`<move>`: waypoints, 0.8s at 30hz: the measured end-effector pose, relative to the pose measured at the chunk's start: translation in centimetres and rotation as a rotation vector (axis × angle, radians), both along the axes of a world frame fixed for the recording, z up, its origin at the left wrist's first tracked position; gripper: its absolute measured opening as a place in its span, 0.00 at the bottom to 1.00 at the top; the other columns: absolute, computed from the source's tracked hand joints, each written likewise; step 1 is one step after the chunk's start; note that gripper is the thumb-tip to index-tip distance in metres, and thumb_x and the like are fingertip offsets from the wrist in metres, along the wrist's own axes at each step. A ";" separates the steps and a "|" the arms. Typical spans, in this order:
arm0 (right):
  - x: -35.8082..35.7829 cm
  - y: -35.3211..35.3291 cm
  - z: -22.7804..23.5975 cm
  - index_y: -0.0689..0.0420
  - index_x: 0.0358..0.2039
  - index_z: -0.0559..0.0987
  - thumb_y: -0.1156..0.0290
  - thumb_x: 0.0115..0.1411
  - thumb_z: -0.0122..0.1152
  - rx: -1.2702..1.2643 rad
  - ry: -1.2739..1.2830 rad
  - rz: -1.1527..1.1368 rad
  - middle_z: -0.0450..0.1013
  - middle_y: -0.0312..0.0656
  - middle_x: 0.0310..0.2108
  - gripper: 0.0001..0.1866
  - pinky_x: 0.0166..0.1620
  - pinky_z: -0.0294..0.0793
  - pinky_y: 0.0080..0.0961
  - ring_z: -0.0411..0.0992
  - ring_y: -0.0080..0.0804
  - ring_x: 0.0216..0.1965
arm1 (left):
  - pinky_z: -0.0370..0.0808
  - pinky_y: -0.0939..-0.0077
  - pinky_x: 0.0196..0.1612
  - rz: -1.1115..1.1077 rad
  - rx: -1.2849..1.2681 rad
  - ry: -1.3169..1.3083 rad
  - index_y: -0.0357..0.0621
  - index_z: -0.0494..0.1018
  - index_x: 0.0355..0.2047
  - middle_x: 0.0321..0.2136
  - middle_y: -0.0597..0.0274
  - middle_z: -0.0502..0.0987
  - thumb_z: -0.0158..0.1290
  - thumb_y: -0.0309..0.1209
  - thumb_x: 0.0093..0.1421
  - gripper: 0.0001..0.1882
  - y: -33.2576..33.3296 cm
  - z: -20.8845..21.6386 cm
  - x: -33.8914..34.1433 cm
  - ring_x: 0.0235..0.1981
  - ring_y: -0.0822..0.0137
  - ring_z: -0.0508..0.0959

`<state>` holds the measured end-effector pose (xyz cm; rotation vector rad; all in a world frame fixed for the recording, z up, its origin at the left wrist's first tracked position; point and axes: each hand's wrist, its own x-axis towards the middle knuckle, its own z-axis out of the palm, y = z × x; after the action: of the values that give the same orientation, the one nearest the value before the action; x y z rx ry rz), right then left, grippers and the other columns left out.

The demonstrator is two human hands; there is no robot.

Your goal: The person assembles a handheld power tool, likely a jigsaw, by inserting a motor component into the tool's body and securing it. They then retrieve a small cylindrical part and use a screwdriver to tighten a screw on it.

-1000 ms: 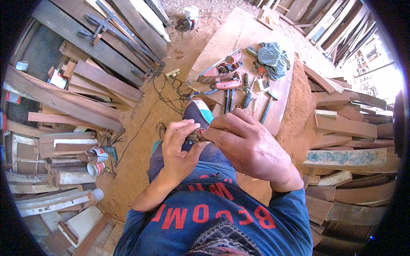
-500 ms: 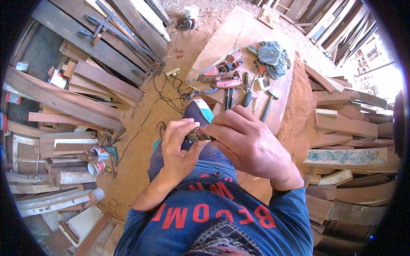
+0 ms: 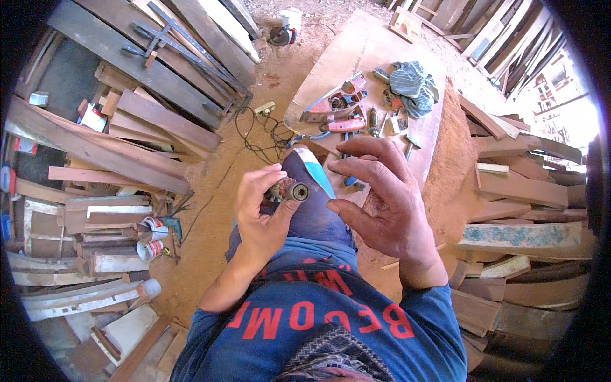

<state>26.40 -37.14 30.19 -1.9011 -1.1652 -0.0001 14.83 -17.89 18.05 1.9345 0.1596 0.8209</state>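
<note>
My left hand [image 3: 259, 204] is wrapped round a short cylindrical tool part [image 3: 295, 190], dark and reddish, in front of my lap. Its round metal end with a hole in the centre faces up towards me; the rest is hidden by my fingers. To the right, my right hand [image 3: 388, 204] hovers apart from it, thumb and fingers spread, with nothing visible between them. Below the hands is my leg in blue trousers with a turquoise and white patch [image 3: 313, 170].
Ahead, a wooden board [image 3: 331, 57] carries a red power tool [image 3: 344, 124], a hammer [image 3: 412, 146] partly behind my right hand, and a striped cloth [image 3: 412, 89]. Black cable [image 3: 254, 137] lies on the sawdust floor. Timber stacks [image 3: 522, 191] line both sides; a teal drill [image 3: 172, 226] is at left.
My right hand has let go of the tool part, opened and moved right. The part's round end now shows, turned towards me. The view has shifted slightly.
</note>
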 end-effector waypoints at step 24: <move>-1.4 3.5 -5.9 0.58 0.39 0.82 0.68 0.52 0.85 0.346 0.152 -0.056 0.77 0.43 0.35 0.19 0.44 0.73 0.37 0.74 0.43 0.39 | 0.79 0.56 0.54 0.071 0.248 -0.071 0.39 0.80 0.53 0.46 0.49 0.80 0.76 0.35 0.56 0.27 0.3 1.7 -0.2 0.51 0.47 0.82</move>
<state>24.95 -33.63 24.26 -1.5978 -0.9420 -0.0813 14.67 -17.56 19.72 2.1371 0.0862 0.9939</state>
